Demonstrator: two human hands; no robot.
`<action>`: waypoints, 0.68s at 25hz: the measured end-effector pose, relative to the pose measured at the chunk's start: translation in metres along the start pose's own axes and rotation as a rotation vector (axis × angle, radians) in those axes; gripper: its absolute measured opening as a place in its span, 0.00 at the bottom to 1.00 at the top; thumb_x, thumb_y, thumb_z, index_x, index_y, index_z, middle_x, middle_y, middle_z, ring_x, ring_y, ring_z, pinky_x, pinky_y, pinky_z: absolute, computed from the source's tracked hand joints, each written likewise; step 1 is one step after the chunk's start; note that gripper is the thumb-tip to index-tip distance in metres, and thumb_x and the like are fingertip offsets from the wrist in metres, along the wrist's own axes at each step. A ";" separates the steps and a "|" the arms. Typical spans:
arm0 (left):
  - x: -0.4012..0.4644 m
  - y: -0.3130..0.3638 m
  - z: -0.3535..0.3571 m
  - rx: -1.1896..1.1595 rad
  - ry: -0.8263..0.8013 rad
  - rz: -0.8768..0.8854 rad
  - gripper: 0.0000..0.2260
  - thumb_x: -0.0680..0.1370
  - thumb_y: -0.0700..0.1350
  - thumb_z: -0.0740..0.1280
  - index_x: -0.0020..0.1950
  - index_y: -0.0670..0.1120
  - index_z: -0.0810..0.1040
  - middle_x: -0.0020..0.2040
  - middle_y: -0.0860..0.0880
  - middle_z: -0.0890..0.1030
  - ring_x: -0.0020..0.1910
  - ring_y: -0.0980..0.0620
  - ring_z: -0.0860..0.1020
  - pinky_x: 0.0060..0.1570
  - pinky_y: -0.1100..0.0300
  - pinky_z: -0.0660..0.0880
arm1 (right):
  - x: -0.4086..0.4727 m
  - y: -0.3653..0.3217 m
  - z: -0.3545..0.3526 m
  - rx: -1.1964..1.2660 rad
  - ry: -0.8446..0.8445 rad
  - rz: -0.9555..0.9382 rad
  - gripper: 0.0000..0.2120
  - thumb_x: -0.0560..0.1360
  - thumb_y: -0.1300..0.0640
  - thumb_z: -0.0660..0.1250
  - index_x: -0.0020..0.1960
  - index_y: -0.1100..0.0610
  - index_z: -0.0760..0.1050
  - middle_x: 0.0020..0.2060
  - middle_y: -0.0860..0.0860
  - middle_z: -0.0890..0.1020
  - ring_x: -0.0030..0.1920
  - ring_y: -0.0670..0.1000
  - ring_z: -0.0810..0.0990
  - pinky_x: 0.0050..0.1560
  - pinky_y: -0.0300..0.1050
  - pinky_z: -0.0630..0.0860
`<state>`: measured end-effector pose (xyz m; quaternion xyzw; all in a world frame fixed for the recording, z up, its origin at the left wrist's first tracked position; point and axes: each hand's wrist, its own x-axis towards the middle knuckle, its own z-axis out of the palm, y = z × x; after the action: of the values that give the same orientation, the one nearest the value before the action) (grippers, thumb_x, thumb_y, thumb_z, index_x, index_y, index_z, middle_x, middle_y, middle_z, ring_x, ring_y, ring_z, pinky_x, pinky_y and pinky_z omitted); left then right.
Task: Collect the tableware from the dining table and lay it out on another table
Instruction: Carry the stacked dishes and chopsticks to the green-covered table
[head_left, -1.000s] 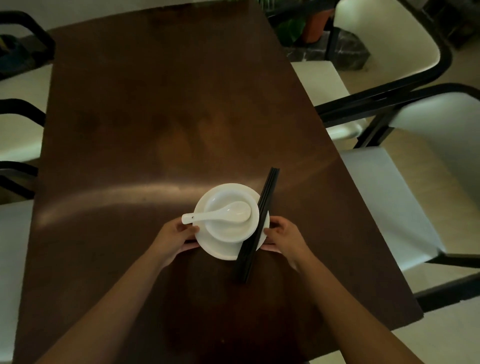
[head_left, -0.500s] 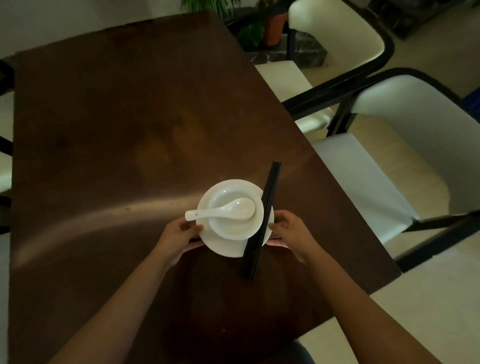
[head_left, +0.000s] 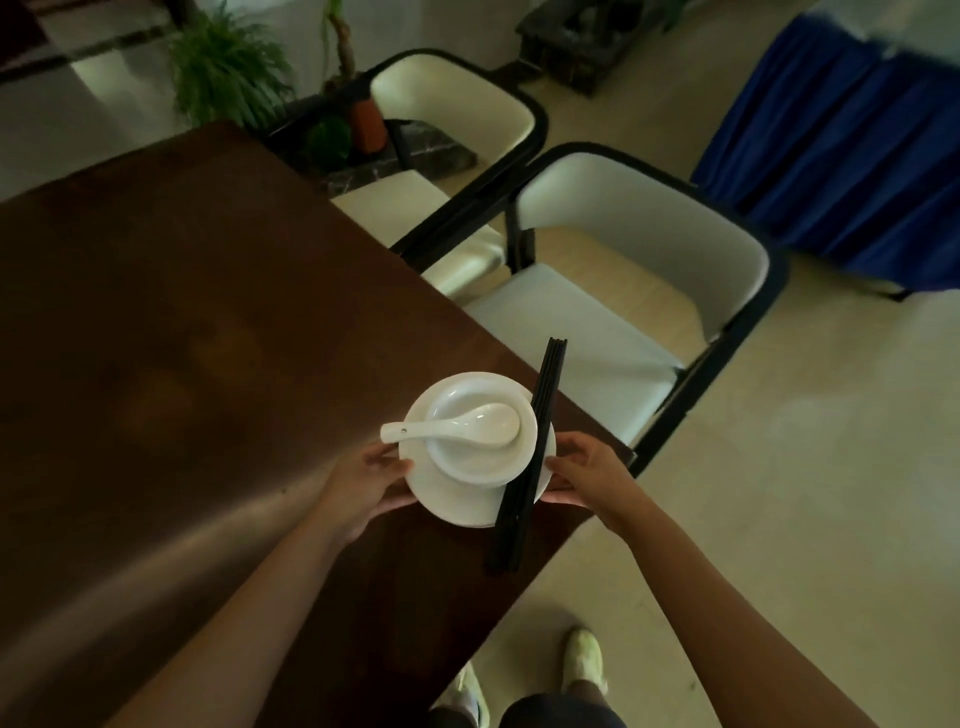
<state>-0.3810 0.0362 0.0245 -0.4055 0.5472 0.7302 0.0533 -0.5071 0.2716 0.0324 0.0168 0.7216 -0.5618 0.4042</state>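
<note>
Left hand (head_left: 371, 480) and right hand (head_left: 584, 475) grip the plate (head_left: 457, 499) rim; bowl (head_left: 480, 457), spoon (head_left: 457, 427), chopsticks (head_left: 530, 457) on it, above counter (head_left: 182, 338) edge.

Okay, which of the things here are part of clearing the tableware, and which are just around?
Job: plate, bowl, spoon, chopsticks, dining table, left hand, right hand.

Just around: chairs, plants, blue cloth.

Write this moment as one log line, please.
stage: carrying | left hand: holds plate | right hand: holds plate | on plate: bowl, spoon, chopsticks
</note>
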 end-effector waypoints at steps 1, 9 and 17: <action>-0.001 0.004 0.018 0.020 -0.034 0.007 0.18 0.75 0.34 0.64 0.64 0.44 0.72 0.55 0.43 0.79 0.50 0.45 0.81 0.40 0.54 0.80 | -0.007 0.002 -0.018 0.016 0.032 -0.007 0.10 0.75 0.65 0.64 0.55 0.57 0.73 0.48 0.56 0.81 0.44 0.54 0.84 0.39 0.45 0.83; -0.008 0.011 0.213 0.164 -0.213 0.108 0.17 0.75 0.33 0.65 0.62 0.41 0.75 0.55 0.40 0.81 0.52 0.39 0.80 0.49 0.45 0.78 | -0.070 0.019 -0.198 0.159 0.201 -0.069 0.11 0.76 0.68 0.62 0.58 0.64 0.71 0.44 0.64 0.80 0.38 0.56 0.83 0.36 0.45 0.83; -0.015 -0.001 0.434 0.261 -0.414 0.110 0.14 0.75 0.32 0.64 0.56 0.46 0.78 0.38 0.47 0.83 0.33 0.52 0.83 0.32 0.58 0.80 | -0.132 0.048 -0.402 0.230 0.371 -0.059 0.12 0.74 0.67 0.62 0.57 0.64 0.72 0.41 0.61 0.82 0.37 0.55 0.83 0.34 0.43 0.82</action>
<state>-0.6021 0.4073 0.0652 -0.2065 0.6357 0.7226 0.1762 -0.6222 0.6772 0.0899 0.1448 0.7147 -0.6394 0.2436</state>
